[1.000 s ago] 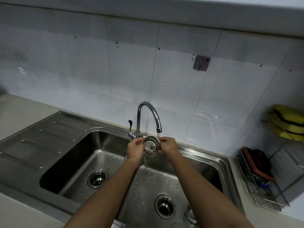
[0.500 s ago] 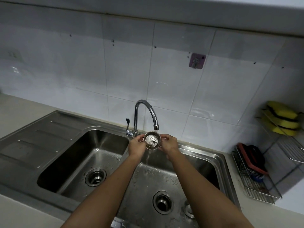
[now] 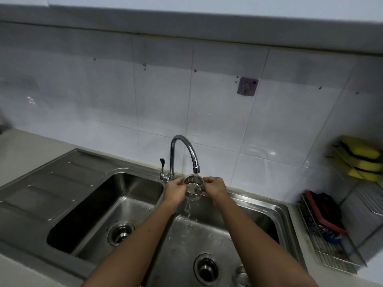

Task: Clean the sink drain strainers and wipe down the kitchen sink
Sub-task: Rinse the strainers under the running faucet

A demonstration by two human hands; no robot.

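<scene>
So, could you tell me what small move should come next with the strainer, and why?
Probably rotate the strainer slightly under the running tap: the left hand and right hand pinch its rim, water drains through it, and dark specks seem to sit inside.

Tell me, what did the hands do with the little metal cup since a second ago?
They tipped the strainer. A second ago its round face pointed more toward the camera. Now its mouth faces up more under the faucet, and its side wall shows. Nothing was picked up or let go. The left hand and right hand hold it by its sides as before, and water keeps running through it into the right basin.
</scene>
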